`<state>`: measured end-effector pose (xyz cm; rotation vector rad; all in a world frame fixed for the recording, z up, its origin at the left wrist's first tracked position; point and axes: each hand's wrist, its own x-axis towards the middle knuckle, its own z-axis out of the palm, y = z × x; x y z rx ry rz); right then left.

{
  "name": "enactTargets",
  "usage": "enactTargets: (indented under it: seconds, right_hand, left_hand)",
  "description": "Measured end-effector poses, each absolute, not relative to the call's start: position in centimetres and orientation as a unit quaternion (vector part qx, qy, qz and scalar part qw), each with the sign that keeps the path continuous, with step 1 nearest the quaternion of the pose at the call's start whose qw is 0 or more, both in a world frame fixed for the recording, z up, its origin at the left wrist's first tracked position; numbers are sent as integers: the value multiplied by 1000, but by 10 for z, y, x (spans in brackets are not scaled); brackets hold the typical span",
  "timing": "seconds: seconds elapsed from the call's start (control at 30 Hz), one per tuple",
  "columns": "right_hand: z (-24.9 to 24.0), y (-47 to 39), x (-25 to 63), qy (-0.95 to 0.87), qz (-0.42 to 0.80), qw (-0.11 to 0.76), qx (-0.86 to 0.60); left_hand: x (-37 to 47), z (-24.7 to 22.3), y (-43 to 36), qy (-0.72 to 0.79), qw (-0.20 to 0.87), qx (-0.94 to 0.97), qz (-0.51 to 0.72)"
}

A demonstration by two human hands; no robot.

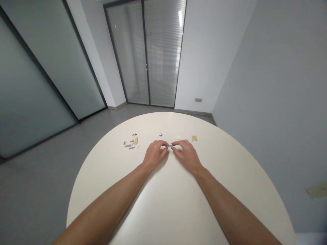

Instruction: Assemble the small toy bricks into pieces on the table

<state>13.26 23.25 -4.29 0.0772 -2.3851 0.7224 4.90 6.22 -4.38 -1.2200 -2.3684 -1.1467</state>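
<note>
A small flat grey building block (170, 146) is held between both hands over the middle of the white table. My left hand (156, 152) pinches its left end between thumb and forefinger, and my right hand (187, 153) grips the right end the same way. The fingertips cover the ends of the piece, so its full length is hidden. Just beyond my left hand lies a small dark and silvery part (160, 134). A white piece (178, 137) rests behind the right fingers, pale against the table. Farther right sit some tan pieces (195, 138).
Several loose grey, tan, white and black pieces (131, 141) are scattered at the left on the round white table (168, 211). Past its far edge stand a glass partition with blinds (163, 54) and a white wall (204, 51). Frosted panels (33, 88) are on the left.
</note>
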Motion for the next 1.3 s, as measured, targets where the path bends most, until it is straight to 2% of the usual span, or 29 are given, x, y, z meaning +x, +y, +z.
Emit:
enactTargets:
  seconds: [1.3]
  right_hand:
    - [-39,231,134,-910,277,309,26]
  left_hand:
    - [49,-45,63,-819,121,-413,-381]
